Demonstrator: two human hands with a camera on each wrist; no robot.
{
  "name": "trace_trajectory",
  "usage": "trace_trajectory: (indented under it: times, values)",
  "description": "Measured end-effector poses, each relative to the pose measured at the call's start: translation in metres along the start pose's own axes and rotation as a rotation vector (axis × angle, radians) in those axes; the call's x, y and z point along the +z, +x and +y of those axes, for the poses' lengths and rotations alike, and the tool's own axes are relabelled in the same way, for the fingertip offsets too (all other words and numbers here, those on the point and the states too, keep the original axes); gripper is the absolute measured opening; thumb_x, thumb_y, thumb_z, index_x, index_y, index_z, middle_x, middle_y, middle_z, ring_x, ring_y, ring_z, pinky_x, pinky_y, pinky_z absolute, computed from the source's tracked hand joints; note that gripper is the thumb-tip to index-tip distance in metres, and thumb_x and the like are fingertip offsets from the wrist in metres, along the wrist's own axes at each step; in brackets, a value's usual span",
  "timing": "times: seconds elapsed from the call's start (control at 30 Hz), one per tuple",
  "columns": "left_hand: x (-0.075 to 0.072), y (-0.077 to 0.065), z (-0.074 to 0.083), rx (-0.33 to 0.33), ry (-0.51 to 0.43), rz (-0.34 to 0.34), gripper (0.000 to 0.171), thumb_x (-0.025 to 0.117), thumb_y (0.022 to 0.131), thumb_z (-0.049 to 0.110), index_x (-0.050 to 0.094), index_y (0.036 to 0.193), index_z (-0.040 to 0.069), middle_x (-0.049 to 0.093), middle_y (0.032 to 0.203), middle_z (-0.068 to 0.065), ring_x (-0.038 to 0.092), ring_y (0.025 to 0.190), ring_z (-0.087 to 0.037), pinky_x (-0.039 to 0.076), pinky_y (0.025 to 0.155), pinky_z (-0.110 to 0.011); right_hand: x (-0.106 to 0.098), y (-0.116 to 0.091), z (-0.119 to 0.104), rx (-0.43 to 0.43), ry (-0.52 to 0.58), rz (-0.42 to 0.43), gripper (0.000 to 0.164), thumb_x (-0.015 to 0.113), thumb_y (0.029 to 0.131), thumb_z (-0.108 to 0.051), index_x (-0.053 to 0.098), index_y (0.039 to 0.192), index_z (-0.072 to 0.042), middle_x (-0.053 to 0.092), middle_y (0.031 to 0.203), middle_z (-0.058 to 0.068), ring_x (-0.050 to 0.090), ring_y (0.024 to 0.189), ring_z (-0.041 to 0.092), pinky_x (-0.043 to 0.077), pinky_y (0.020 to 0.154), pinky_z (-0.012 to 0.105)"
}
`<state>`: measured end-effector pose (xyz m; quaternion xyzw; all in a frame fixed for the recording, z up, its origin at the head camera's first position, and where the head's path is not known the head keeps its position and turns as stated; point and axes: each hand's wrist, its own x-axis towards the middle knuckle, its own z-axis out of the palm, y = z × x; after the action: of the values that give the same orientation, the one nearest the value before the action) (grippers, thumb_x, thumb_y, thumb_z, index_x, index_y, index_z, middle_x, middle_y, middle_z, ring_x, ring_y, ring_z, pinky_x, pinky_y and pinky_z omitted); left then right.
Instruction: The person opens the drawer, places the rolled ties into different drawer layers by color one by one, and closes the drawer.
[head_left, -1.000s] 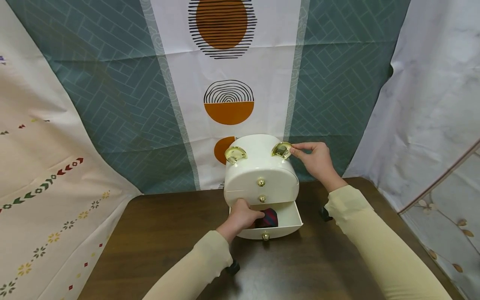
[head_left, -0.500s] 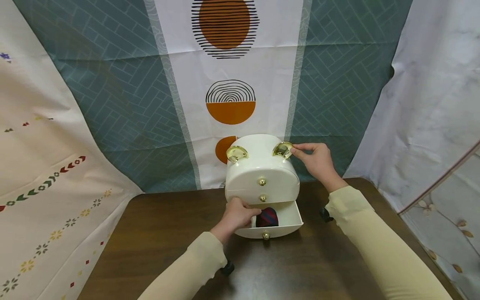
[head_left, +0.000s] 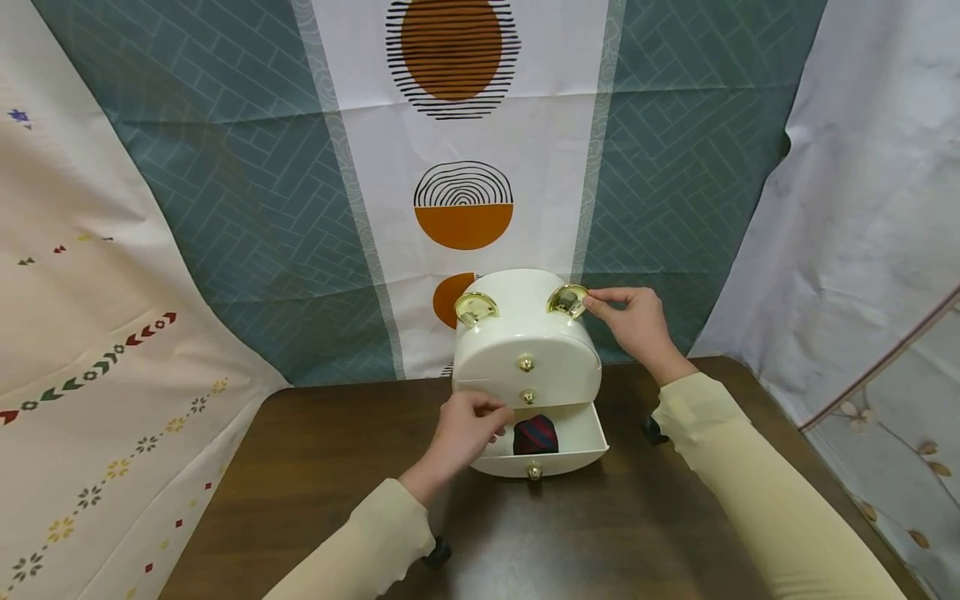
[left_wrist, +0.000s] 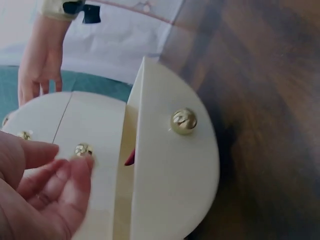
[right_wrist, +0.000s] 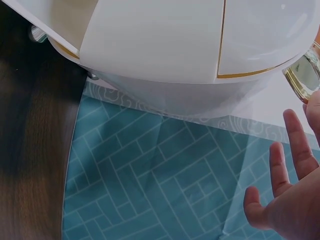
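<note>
A cream-white drawer cabinet (head_left: 517,337) with rounded sides stands at the back of the table, with two gold ear-shaped pieces on top. Its bottom drawer (head_left: 581,429) is pulled out, and a rolled navy and dark red striped cloth (head_left: 536,435), like a necktie, lies in it. My left hand (head_left: 468,425) hovers at the drawer's left side, fingers loosely bent with nothing between them. In the left wrist view it overlaps a gold knob (left_wrist: 84,149) of the drawer above. My right hand (head_left: 630,321) pinches the rim of the right gold ear (head_left: 567,300) between thumb and forefinger.
The dark wooden table (head_left: 337,492) extends in front and to both sides. Behind the cabinet hangs a teal and white patterned cloth (head_left: 262,208). Pale cloths hang at the left and right. Each wrist carries a small black device (head_left: 437,553).
My left hand has drawn back from the striped cloth, moving left and slightly up, so more of the roll shows. The right hand keeps its pinch on the gold ear.
</note>
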<state>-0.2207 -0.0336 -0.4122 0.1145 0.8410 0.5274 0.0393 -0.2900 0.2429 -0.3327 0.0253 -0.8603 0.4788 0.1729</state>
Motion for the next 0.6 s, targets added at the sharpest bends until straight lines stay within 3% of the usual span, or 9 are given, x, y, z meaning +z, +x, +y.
trace_trajectory:
  times: [0.1,0.23,0.43,0.6]
  values:
    - [0.004,-0.005,-0.001,0.024,-0.165,-0.076,0.02,0.068,0.086,0.023,0.073,0.092,0.005,0.07,0.08,-0.021,0.068,0.067,-0.03,0.057,0.059,-0.034,0.0,0.0,0.001,0.0,0.002,0.006,0.039,0.07,0.081,-0.044,0.073,0.105,-0.014,0.069,0.111,0.009,0.059,0.113,0.025,0.049,0.09,0.045]
    - [0.01,-0.013,-0.002,0.023,-0.26,-0.139,0.017,0.067,0.087,0.017,0.073,0.094,0.003,0.068,0.084,-0.027,0.068,0.071,-0.037,0.058,0.061,-0.038,0.0,0.0,0.001,-0.002,0.002,0.009,0.039,0.069,0.081,-0.045,0.073,0.104,-0.014,0.069,0.111,0.009,0.059,0.113,0.025,0.049,0.09,0.045]
    - [0.017,-0.029,-0.001,0.021,-0.243,-0.192,0.016,0.065,0.088,0.012,0.072,0.095,-0.001,0.067,0.083,-0.03,0.066,0.072,-0.045,0.057,0.062,-0.044,0.001,-0.001,0.001,0.0,0.003,0.002,0.039,0.069,0.081,-0.044,0.073,0.105,-0.013,0.069,0.111,0.01,0.058,0.115,0.027,0.049,0.09,0.046]
    - [0.029,-0.039,-0.011,0.009,-0.192,-0.24,0.018,0.067,0.086,0.017,0.073,0.095,0.002,0.071,0.08,-0.017,0.069,0.066,-0.026,0.058,0.061,-0.037,0.001,0.0,0.001,0.002,0.002,0.009,0.038,0.07,0.081,-0.044,0.073,0.104,-0.013,0.069,0.111,0.009,0.059,0.113,0.025,0.05,0.089,0.044]
